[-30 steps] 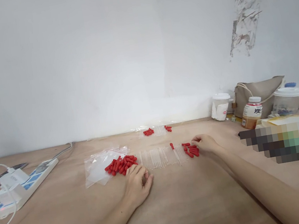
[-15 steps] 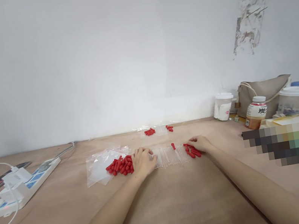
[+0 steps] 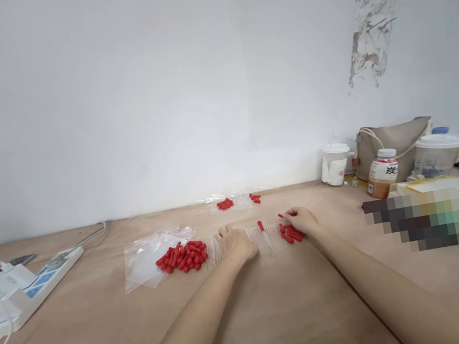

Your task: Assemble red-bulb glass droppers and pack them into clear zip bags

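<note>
My left hand [image 3: 236, 244] lies over a row of clear glass dropper tubes [image 3: 214, 251], its fingers apart and touching them, the thumb toward the right. Between the thumb and fingers of my right hand [image 3: 302, 220] is a red rubber bulb [image 3: 281, 216], its tip pointing left. Beneath that hand rests a small group of red bulbs [image 3: 292, 236]. One dropper [image 3: 262, 228] among the tubes has a red bulb on its upper end. A larger heap of red bulbs [image 3: 182, 257] lies left of the tubes, beside clear zip bags [image 3: 143, 263].
Bagged red bulbs [image 3: 225, 203] lie near the wall. At left is a white power strip [image 3: 53, 278] with chargers and cables. On the right stand a paper-wrapped cup [image 3: 336, 166], a drink bottle [image 3: 383, 175], a grey bag [image 3: 396, 141] and a lidded tub [image 3: 440, 154].
My left hand has moved right, from beside the large bulb heap onto the middle of the tubes. My right hand has lifted a red bulb from the small group. The view has shifted slightly.
</note>
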Tool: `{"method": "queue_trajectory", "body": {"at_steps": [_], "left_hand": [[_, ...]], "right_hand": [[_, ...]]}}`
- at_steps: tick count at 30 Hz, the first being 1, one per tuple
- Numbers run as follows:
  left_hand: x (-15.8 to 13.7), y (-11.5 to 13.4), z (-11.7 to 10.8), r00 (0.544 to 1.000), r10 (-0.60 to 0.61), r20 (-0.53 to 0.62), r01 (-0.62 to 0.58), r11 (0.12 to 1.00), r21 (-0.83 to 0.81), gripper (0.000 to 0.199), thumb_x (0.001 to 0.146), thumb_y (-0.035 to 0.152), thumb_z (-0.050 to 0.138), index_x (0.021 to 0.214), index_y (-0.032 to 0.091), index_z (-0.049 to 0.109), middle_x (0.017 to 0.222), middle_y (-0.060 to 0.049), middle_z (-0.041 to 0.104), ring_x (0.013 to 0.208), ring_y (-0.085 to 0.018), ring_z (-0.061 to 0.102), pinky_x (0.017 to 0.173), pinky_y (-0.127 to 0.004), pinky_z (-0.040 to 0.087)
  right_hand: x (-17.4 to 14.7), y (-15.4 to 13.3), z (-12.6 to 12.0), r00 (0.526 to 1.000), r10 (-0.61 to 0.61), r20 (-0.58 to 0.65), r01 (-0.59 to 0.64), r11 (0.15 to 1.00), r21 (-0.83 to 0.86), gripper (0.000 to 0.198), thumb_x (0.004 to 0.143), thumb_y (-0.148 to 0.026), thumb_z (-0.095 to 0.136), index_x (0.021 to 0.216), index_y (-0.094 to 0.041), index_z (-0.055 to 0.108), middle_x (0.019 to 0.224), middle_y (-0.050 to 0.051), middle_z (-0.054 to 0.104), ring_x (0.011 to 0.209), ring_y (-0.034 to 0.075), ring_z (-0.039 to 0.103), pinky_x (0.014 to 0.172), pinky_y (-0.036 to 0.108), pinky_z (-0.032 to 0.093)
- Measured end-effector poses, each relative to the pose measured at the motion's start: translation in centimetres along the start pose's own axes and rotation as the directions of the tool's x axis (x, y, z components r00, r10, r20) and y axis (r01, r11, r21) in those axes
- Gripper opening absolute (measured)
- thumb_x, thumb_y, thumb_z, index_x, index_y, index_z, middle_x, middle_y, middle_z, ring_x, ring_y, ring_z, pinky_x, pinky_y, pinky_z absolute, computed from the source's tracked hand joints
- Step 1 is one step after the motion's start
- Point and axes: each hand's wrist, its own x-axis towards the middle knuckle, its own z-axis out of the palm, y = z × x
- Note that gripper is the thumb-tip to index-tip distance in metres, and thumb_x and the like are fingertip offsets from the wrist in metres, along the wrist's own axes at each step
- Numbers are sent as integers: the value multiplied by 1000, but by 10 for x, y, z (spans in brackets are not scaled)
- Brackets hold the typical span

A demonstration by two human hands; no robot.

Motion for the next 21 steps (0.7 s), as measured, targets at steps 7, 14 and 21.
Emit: {"method": "queue_trajectory", "body": {"at_steps": [7, 14, 21], "left_hand": [[-3, 7, 0, 1000, -13, 3, 13, 1000, 23, 26, 63, 28, 57, 75, 7, 67, 87, -19, 57, 86, -33, 46, 72, -40, 28], [-27, -20, -31, 977, 169, -129, -170, 985, 8, 21, 77, 25, 49, 77, 10, 64, 98, -16, 51, 92, -31, 42, 75, -40, 27], [-80, -97, -27, 866, 472, -163, -481, 877, -16, 10, 78, 17, 55, 67, 17, 57, 87, -4, 52, 87, -22, 43, 76, -38, 24]], "right_hand": [[-15, -13, -2, 981, -33, -189, 24, 999, -49, 22, 72, -38, 49, 76, -22, 64, 78, 5, 65, 79, 20, 57, 63, 28, 38], [-37, -36, 1, 915, -162, -370, 170, 985, -10, 29, 80, -35, 38, 92, -18, 58, 88, 8, 60, 83, 21, 53, 74, 35, 38], [-101, -50, 15, 743, -644, -182, 663, 745, 75, 24, 83, -19, 37, 94, -18, 58, 86, 7, 50, 81, 17, 51, 75, 30, 42]]}}
